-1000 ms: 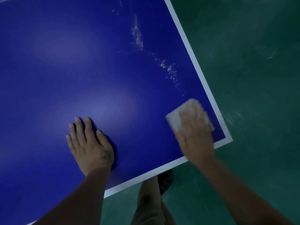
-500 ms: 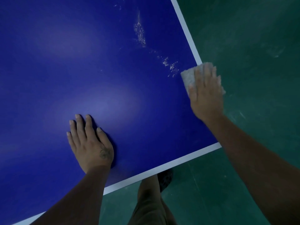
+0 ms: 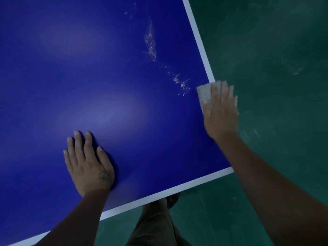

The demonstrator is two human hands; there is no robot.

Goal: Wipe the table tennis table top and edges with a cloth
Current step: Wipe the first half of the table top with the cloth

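Cloth [image 3: 204,94] under my right hand [image 3: 221,112], fingers straight, pressing it on table [image 3: 88,77] side edge; left hand [image 3: 87,164] flat on table, fingers spread. Press evenly — overlap strokes onto specks [image 3: 182,86] just inside that edge.

Most of the cloth [image 3: 204,94] is buried under the right hand [image 3: 220,112], with just its left part peeking out. That hand and forearm blot out the side edge of the table [image 3: 124,86] down to the corner. The table runs off frame at the top and left, the shoe [image 3: 173,199] is half hidden beneath the table's end, and the mark on the left hand [image 3: 88,166] is too small to read.
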